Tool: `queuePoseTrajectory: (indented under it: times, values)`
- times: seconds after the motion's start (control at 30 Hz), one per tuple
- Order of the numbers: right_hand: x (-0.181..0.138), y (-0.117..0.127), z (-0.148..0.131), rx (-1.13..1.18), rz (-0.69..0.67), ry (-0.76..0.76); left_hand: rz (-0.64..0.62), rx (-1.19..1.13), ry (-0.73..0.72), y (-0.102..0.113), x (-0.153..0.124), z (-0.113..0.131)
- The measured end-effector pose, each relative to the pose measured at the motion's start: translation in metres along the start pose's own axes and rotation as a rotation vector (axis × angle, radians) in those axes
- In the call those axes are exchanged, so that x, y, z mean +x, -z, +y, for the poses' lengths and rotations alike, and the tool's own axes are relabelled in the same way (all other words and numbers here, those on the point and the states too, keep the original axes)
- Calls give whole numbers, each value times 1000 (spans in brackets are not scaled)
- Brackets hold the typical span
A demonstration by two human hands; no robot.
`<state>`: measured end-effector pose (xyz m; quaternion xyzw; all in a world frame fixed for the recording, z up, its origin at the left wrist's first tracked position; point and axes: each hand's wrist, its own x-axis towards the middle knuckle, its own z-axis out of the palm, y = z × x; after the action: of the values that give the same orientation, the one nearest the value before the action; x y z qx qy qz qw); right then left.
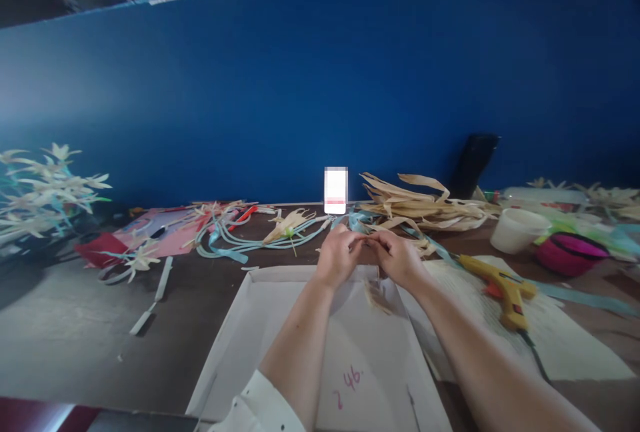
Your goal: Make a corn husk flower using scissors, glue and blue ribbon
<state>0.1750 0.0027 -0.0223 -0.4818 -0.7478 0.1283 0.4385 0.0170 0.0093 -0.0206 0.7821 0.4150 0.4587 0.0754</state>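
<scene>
tray (270, 305) beneath hands (337, 255) curled close together

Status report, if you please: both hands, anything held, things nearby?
Left hand, right hand: close together, near far edge of white tray. Anything held: too hidden to tell. Glue gun: on paper, right of tray.

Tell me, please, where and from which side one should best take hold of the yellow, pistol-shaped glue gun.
Probably by the handle of the glue gun, coming from the near right side. It lies on its side on pale paper, handle slanting toward the viewer, orange-red trigger left of it, nozzle pointing away leftward; a dark cord leaves the handle's end.
</scene>
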Motion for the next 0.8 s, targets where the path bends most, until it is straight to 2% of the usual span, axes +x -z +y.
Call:
queuePoseTrajectory:
  times: [0.17,0.33,0.5,0.67,0.8]
  values:
    - [1,0,-1,-29,14,-4,34,138,-71,-2,0,-2]
    - [1,0,0,-48,20,-7,42,149,-91,-1,-1,-2]
    - [1,1,2,-18,39,-7,-16,20,9,3,-2,0]
    - [1,2,0,-5,88,-24,29,-37,80,1,-3,1]
    - [1,0,2,3,124,14,15,-58,140,-3,-3,2]
